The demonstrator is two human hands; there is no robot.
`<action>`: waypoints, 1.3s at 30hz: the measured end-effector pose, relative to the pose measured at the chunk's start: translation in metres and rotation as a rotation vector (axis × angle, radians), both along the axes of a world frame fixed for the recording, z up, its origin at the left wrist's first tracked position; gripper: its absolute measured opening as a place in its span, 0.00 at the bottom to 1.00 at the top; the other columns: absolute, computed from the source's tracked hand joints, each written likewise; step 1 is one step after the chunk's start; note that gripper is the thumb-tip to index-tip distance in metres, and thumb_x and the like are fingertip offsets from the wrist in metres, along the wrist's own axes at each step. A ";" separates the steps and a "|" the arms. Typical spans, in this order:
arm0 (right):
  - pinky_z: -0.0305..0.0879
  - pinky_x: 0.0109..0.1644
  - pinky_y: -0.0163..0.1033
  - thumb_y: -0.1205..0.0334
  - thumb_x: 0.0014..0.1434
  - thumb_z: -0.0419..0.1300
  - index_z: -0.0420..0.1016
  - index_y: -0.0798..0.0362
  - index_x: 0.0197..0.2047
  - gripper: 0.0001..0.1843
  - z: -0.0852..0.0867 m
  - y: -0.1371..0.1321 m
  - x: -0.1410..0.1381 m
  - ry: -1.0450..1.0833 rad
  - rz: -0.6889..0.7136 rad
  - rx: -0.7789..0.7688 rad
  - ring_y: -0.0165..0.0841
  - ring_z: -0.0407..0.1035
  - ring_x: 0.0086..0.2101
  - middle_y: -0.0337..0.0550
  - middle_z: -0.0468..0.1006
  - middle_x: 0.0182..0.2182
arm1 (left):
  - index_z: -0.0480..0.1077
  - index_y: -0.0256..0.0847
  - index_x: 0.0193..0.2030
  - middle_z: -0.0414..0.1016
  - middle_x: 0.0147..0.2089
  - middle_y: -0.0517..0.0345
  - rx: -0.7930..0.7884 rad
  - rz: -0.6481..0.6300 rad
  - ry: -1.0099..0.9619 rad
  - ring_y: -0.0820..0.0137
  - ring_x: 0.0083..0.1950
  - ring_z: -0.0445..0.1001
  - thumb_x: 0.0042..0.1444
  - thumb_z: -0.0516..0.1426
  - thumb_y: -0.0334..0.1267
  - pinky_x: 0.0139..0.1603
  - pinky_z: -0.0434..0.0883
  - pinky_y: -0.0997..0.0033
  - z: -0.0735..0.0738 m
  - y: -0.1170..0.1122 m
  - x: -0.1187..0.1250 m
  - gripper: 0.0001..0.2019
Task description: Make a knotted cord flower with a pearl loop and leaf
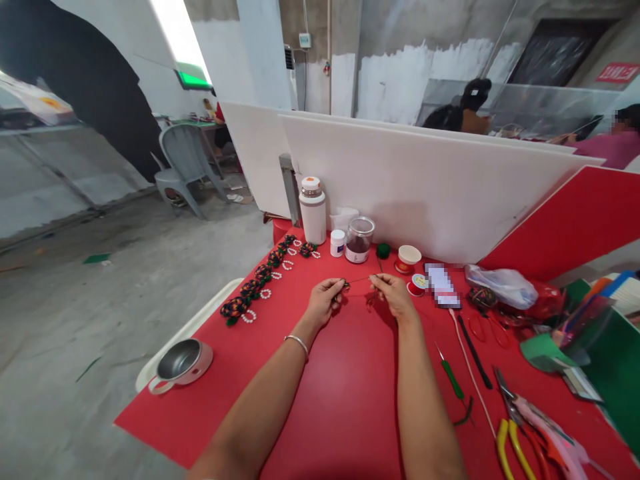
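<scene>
Red counter (345, 400) seen from the head camera, with a thin wire (359, 281) held taut above it as the landmark. Behind the wire, against the white board (425, 187), stand a white flask (313, 211), a small white jar (338, 243), a glass jar (359, 239) with dark contents, a green spool (383, 251) and a paper cup (409, 259). To the left of the wire, a row of dark beaded ornaments (263, 273) with small pearl loops runs diagonally toward the near left; beyond its near end, a metal cup (180, 362) rests at the counter's edge. To the right of the wire lie a roll of thread (417, 285), a plastic bag (501, 285), a green-handled hook tool (453, 379), a black rod (474, 351) and a white cord (467, 363); pliers (535, 427) with yellow and pink handles lie at the near right. Nothing lies between the forearms and the wire.

The left hand (324, 301), with a bangle (297, 344) at its wrist, pinches the wire's left end; its fingers (336, 288) are closed narrowly, with a small dark piece at their tips. The right hand (396, 294) pinches the wire's right end, fingers likewise drawn together on it. A small reddish piece hangs below the right hand; what it is cannot be told. Other people sit beyond the white board, well apart.
</scene>
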State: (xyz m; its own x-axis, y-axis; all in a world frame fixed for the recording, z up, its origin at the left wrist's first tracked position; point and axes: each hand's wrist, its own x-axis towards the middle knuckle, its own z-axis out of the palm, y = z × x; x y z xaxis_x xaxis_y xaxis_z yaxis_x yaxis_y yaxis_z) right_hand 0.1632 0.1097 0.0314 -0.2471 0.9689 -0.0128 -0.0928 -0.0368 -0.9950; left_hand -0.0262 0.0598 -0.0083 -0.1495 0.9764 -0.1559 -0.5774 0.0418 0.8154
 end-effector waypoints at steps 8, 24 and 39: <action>0.49 0.17 0.29 0.48 0.42 0.73 0.74 0.55 0.26 0.19 -0.017 0.000 0.006 0.154 -0.079 -0.074 0.20 0.55 0.16 0.34 0.72 0.18 | 0.65 0.40 0.34 0.67 0.25 0.67 0.017 0.126 -0.131 0.80 0.22 0.64 0.39 0.73 0.45 0.17 0.52 0.84 0.005 0.003 -0.005 0.23; 0.49 0.19 0.31 0.45 0.44 0.70 0.74 0.53 0.27 0.20 -0.008 -0.004 0.058 0.192 -0.407 0.044 0.23 0.54 0.15 0.33 0.71 0.18 | 0.64 0.39 0.34 0.66 0.26 0.67 0.056 0.218 -0.079 0.80 0.21 0.64 0.42 0.71 0.49 0.18 0.54 0.83 0.000 0.008 -0.006 0.24; 0.69 0.49 0.48 0.39 0.53 0.63 0.81 0.50 0.28 0.22 -0.015 -0.002 0.020 -0.311 -0.111 0.273 0.44 0.74 0.42 0.51 0.83 0.40 | 0.80 0.45 0.39 0.75 0.51 0.48 0.277 0.218 0.531 0.59 0.51 0.72 0.44 0.65 0.27 0.45 0.71 0.65 0.014 -0.009 0.020 0.14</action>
State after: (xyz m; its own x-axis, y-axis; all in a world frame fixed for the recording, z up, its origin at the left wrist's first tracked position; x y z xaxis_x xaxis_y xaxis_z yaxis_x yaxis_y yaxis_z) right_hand 0.1830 0.1079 0.0160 -0.1661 0.9675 0.1907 0.2246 0.2254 -0.9480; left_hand -0.0064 0.0512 0.0055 -0.3366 0.9084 0.2480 -0.0626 -0.2844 0.9567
